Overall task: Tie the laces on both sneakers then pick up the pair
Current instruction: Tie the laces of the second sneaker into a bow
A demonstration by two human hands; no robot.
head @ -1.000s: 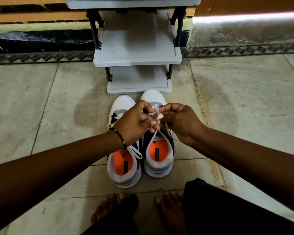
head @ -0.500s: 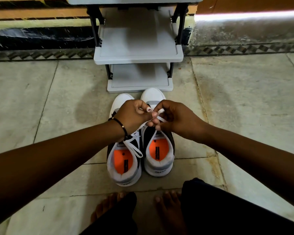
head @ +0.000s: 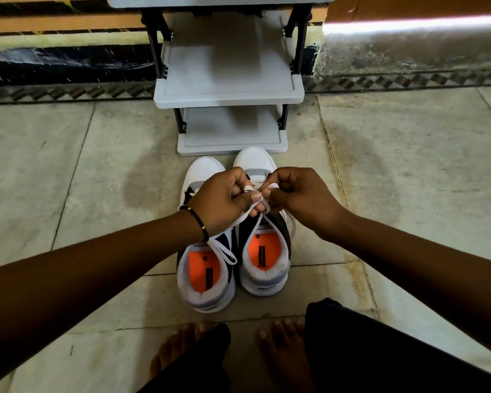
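Head view looks down on stone floor tiles [head: 68,171], where the left hand [head: 224,199] pinches a flat white lace [head: 243,218]. Two white leather sneakers with orange insoles [head: 207,262] sit side by side, toes toward a grey plastic shoe rack [head: 228,92]. The right hand [head: 301,197] pinches the lace's loop.

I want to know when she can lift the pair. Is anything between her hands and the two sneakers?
Nothing visible stands between. Both hands, left hand and right hand, pinch the lace of the right sneaker; the left sneaker sits beside it, uncovered.
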